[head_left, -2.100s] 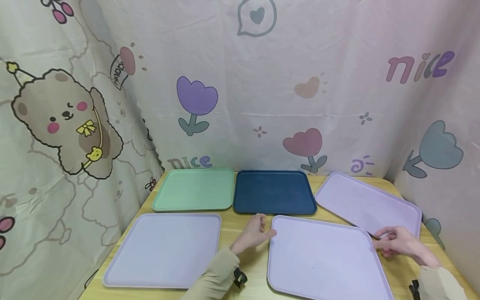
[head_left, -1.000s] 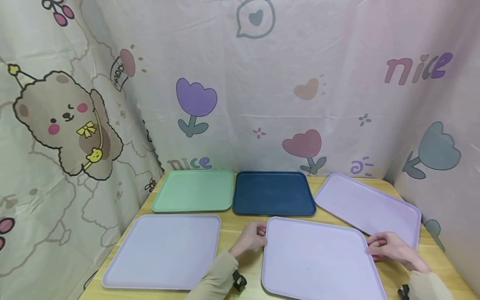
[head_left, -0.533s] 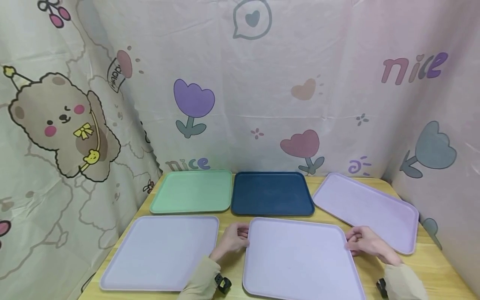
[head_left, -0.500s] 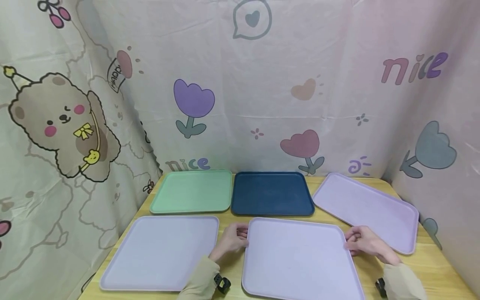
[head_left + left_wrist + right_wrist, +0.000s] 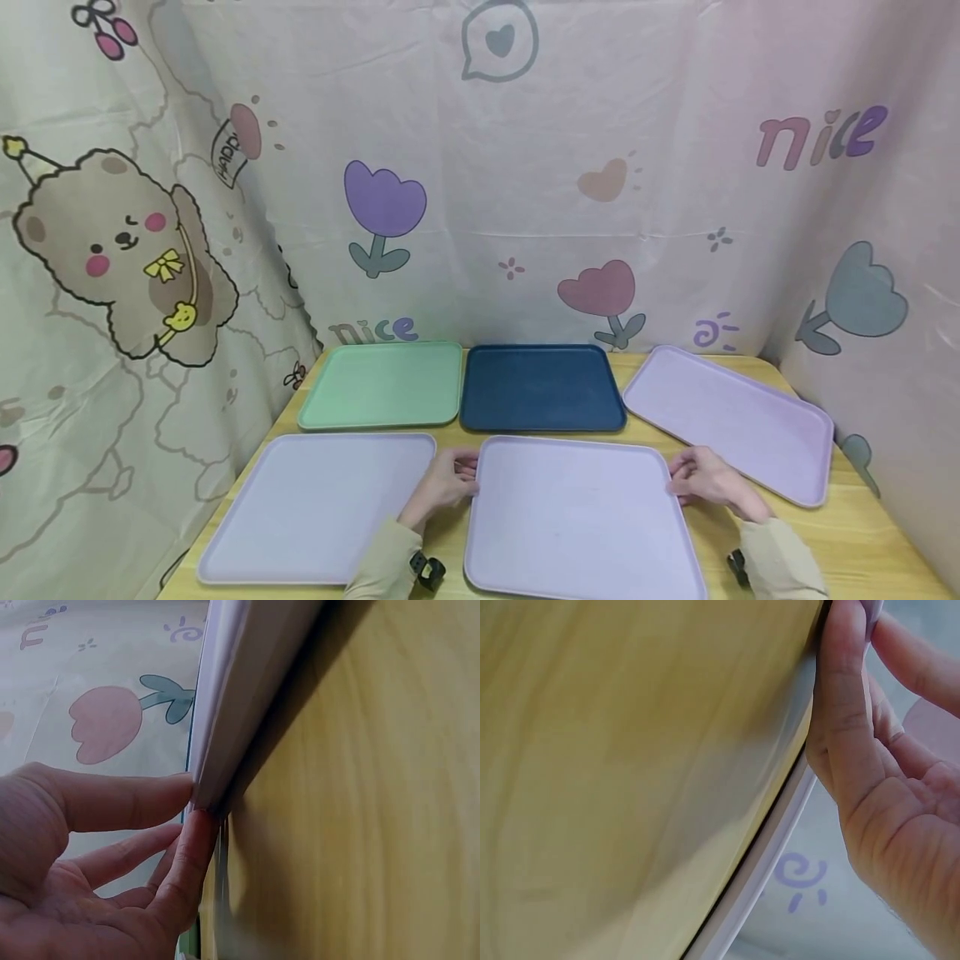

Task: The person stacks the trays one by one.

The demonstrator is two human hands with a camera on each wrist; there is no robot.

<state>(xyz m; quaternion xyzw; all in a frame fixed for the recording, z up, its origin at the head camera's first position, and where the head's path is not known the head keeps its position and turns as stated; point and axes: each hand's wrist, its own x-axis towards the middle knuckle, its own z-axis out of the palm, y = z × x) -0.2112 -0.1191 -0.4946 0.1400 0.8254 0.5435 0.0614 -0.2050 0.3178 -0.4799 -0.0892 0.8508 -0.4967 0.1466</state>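
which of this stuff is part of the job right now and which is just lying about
In the job, going by what is held:
front middle lavender tray
left hand and right hand, gripping its opposite sides

Apparently just lying about, not held:
front left lavender tray
green tray
dark blue tray
slanted lavender tray, back right

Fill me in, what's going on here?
A person holds the middle lilac tray by its sides, the left hand on its left edge and the right hand on its right. Whether it rests on the table is hard to tell. The left lilac tray lies beside it. Behind are the green tray, the blue tray and, askew at right, the third lilac tray.
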